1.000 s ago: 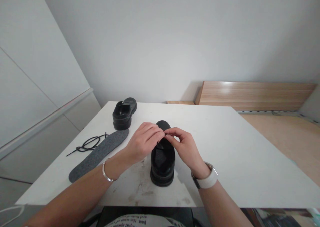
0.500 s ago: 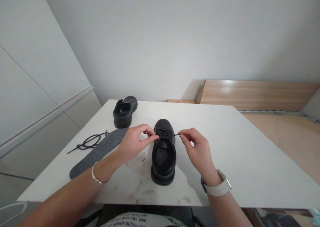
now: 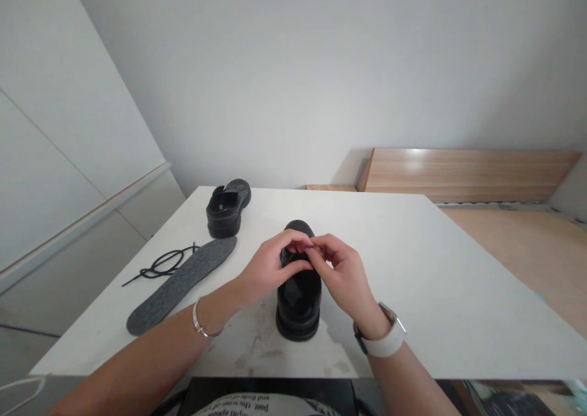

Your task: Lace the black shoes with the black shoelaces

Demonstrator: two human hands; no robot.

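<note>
While its toe and long axis are pointed away, one black shoe (image 3: 298,325) is placed beneath the right hand (image 3: 342,270), by which one lace (image 3: 310,246) is pinched, and the left hand (image 3: 268,262), whose grip cannot be told. To their left are laid one insole (image 3: 182,286), one cord (image 3: 153,274) and one second shoe (image 3: 224,224).

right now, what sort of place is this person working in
Probably a bedroom: to the right, beyond the white table, stand what look like a wooden headboard and a bed base.
</note>
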